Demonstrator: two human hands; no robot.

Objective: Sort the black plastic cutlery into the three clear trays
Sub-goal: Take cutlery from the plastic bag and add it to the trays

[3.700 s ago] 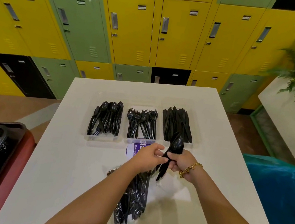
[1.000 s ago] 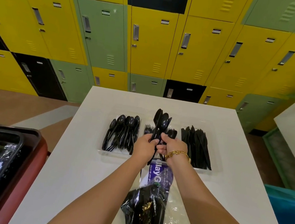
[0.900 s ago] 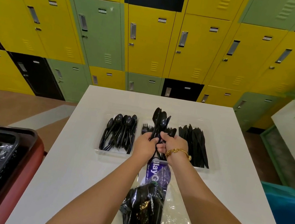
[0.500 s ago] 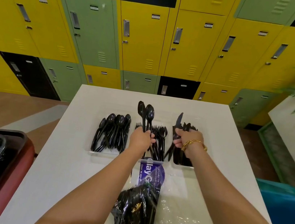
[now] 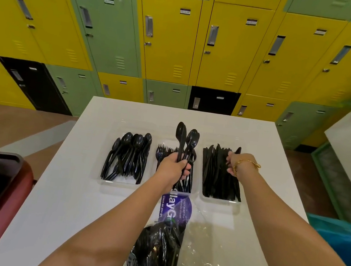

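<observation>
- Left hand (image 5: 173, 168) gripping two spoons (image 5: 185, 141) above the fork tray (image 5: 171, 191) — next, over to the spoon tray (image 5: 117, 183) at nine o'clock.
- Right hand (image 5: 236, 164) on the knives (image 5: 218, 172) at three o'clock — grip unclear.

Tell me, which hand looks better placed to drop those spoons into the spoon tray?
The left hand, probably. It already grips the two spoons, upright above the fork tray, right beside the spoon tray on its left. The right hand is over the knife tray, farthest away.

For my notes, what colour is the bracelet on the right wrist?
Gold; the bracelet on the right wrist shows best in the head view.
</observation>
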